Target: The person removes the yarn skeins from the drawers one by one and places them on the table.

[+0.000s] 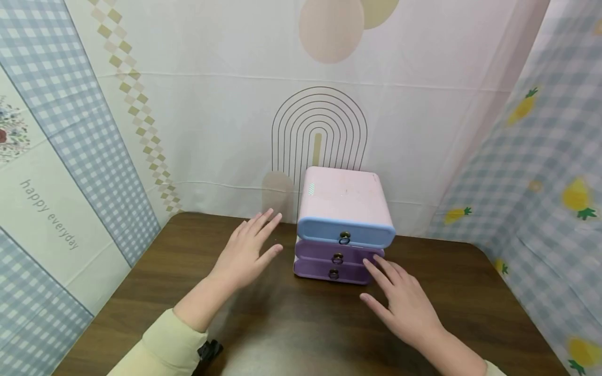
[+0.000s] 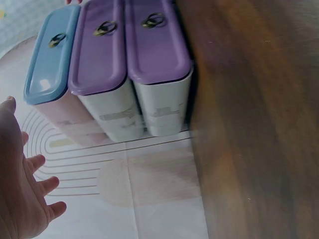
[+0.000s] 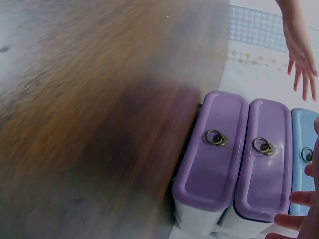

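Observation:
A small three-tier drawer box (image 1: 345,196) with a pale pink top stands at the back of the table. Its top drawer front (image 1: 320,230) is blue and the two below, such as the bottom drawer front (image 1: 310,269), are purple; each carries a bronze ring pull (image 1: 345,238). My left hand (image 1: 246,248), fingers spread, hovers to the left of the box and holds nothing. To the right front is my right hand (image 1: 404,303), also empty with extended fingers, its fingertips overlapping the purple fronts' right end in the head view. All three drawers look pushed in.
The box rests on a dark brown wooden table (image 1: 291,334) with rounded back corners. Behind it hangs a white patterned cloth (image 1: 226,130). Checked cloths border both sides, the right cloth (image 1: 531,209) printed with pineapples. A black strap piece (image 1: 210,350) shows by the left sleeve.

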{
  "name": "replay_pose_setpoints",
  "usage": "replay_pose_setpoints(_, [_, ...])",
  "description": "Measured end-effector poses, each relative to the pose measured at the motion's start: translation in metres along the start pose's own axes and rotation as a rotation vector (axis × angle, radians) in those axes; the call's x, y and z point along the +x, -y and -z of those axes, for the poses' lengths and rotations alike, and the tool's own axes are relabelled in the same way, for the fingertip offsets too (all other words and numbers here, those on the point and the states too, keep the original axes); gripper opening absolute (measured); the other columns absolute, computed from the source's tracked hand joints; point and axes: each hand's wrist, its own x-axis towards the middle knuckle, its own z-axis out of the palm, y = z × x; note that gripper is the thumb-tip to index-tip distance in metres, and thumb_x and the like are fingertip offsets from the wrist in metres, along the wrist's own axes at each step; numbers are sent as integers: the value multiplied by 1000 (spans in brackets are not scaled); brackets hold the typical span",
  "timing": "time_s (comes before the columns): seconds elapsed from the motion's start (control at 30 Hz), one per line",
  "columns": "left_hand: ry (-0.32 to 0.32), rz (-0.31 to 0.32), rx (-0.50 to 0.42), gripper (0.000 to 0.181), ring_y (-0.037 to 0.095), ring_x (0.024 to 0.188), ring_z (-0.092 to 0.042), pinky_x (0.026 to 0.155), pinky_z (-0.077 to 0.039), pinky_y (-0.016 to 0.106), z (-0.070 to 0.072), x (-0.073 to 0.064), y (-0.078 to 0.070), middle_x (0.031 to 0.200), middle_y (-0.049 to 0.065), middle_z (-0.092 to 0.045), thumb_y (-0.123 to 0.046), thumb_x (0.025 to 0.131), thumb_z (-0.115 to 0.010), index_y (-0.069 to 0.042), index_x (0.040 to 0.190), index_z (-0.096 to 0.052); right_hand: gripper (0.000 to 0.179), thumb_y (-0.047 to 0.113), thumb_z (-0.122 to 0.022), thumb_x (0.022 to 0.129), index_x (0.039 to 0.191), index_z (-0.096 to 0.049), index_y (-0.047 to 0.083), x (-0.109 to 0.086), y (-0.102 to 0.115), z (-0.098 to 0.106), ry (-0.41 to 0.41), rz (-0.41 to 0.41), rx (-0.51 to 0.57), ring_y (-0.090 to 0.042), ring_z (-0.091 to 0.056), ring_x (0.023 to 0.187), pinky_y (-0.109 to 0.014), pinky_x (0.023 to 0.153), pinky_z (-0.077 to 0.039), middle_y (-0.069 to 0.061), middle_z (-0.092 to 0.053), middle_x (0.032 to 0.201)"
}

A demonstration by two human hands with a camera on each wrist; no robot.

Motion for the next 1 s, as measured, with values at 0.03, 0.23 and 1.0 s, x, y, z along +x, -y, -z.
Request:
replay_pose_setpoints(0.03, [-1,5,-9,66,26,149,-21,119,-16,50,1,2,0,164,-1,-21,-57,102,-38,-29,159,-21,68,56,-55,95,154,-38,25,2,1,-1,-5,-4,9,-36,-42,134,-61,101,-39,-8,-41,152])
replay_pose_setpoints(0.23, [-1,11,-43,66,24,150,-18,119,-16,51,3,15,1,165,-4,-17,-58,102,-35,-31,160,-18,64,53,-58,96,149,-45,22,11,5,-4,-59,-15,68,-32,-49,128,-57,102,-40,-8,-51,143])
replay_pose_setpoints(1.0, [49,-32,-162,61,23,150,-18,118,-17,52,-1,67,6,164,-3,-19,-53,104,-33,-32,160,-18,54,40,-64,96,142,-51,13,43,20,-11,-186,-124,272,-30,-58,116,-52,90,-50,-11,-62,126])
